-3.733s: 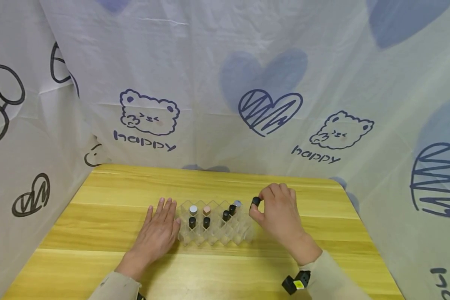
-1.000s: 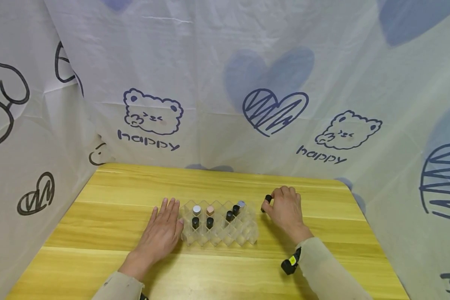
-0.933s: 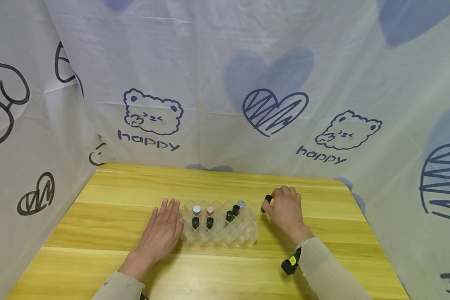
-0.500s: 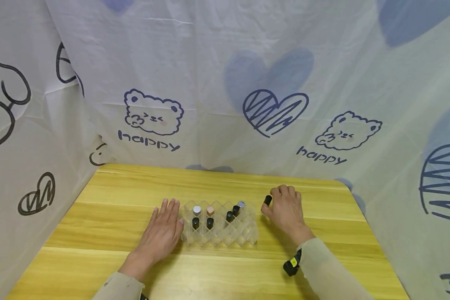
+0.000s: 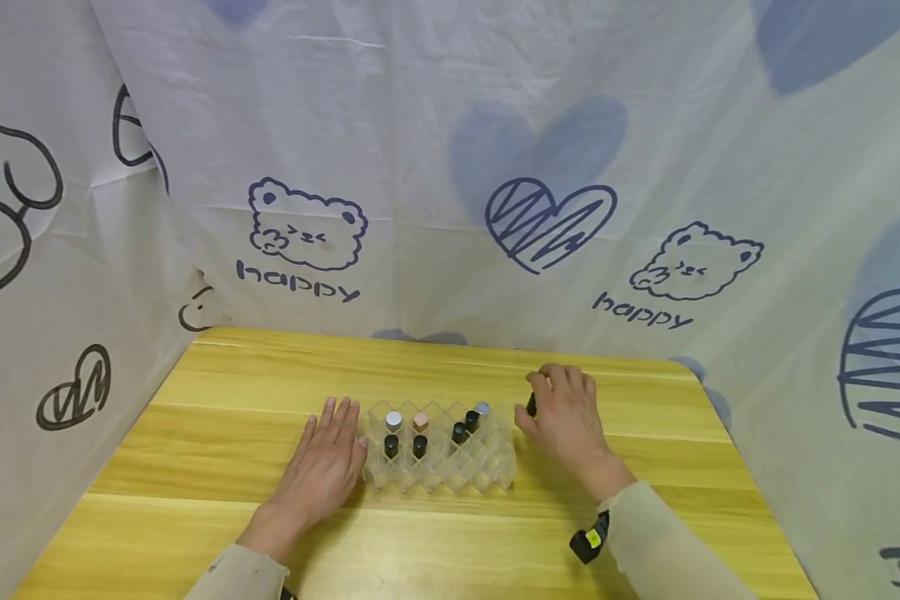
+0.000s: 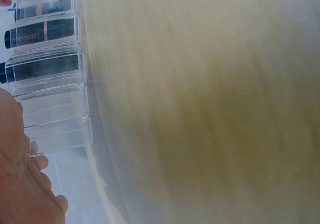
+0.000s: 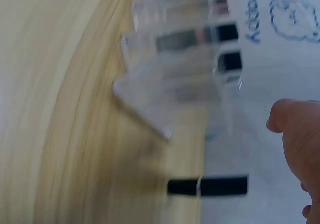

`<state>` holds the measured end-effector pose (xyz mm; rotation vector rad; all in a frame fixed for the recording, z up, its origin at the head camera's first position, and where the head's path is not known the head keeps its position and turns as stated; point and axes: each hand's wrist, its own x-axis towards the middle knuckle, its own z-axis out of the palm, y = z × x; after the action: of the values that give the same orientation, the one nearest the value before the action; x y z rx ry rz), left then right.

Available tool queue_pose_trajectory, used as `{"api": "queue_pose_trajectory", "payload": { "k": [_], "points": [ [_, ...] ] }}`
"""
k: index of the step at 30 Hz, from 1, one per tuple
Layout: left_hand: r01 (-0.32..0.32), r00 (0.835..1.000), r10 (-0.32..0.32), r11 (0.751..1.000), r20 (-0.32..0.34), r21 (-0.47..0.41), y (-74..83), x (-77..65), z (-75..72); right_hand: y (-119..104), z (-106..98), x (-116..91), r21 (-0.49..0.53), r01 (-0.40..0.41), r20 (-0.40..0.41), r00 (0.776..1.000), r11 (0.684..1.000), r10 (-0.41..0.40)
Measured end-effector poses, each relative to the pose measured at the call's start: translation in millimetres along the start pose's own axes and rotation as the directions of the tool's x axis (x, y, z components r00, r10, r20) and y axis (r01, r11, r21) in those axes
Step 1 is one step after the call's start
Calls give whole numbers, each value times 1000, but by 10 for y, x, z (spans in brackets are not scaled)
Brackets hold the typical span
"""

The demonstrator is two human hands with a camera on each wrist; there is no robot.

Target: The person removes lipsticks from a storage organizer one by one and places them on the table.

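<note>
A clear lipstick organizer (image 5: 444, 479) with diamond-shaped slots stands on the table, holding several lipsticks with black, white, pinkish and silver-blue caps. My left hand (image 5: 322, 458) lies flat against its left end, fingers straight. To the right of the organizer a black lipstick (image 7: 215, 186) with a thin light band stands upright on the table. My right hand (image 5: 567, 417) is beside this lipstick, thumb and fingers spread. The right wrist view shows the right hand (image 7: 305, 144) apart from it, while in the head view the hand hides most of the lipstick (image 5: 532, 404).
The wooden table (image 5: 270, 367) runs back to a white curtain (image 5: 420, 292) printed with bears and hearts. Another stretch of curtain (image 5: 37, 317) lines the left side. A black wrist camera (image 5: 588, 543) is strapped at the right sleeve.
My right hand moved right from the organizer with the pinched black lipstick, stood it on the table and let go. Since then the hand has shifted slightly left. My left hand stays in place.
</note>
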<state>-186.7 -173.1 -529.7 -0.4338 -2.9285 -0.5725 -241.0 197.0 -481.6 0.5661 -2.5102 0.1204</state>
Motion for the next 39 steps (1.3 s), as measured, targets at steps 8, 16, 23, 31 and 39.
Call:
{"api": "queue_pose_trajectory", "payload": {
  "k": [8, 16, 23, 31, 39],
  "points": [
    [1, 1000, -1, 1000, 2, 0, -6, 6, 10, -340, -105, 84, 1, 166, -51, 985, 986, -166],
    [1, 1000, -1, 1000, -3, -1, -1, 5, 8, -584, -79, 68, 38, 198, 58, 978, 979, -200],
    [1, 1000, -1, 1000, -10, 0, 10, 1, 4, -682, -7, 46, 76, 199, 113, 972, 977, -207],
    [4, 1000, -4, 1000, -4, -8, 8, 3, 6, -731, 56, 45, 46, 218, 128, 967, 975, -222],
    [7, 1000, -7, 1000, -3, -9, 5, 4, 6, -750, 75, 53, 33, 219, 135, 966, 975, -221]
  ]
}}
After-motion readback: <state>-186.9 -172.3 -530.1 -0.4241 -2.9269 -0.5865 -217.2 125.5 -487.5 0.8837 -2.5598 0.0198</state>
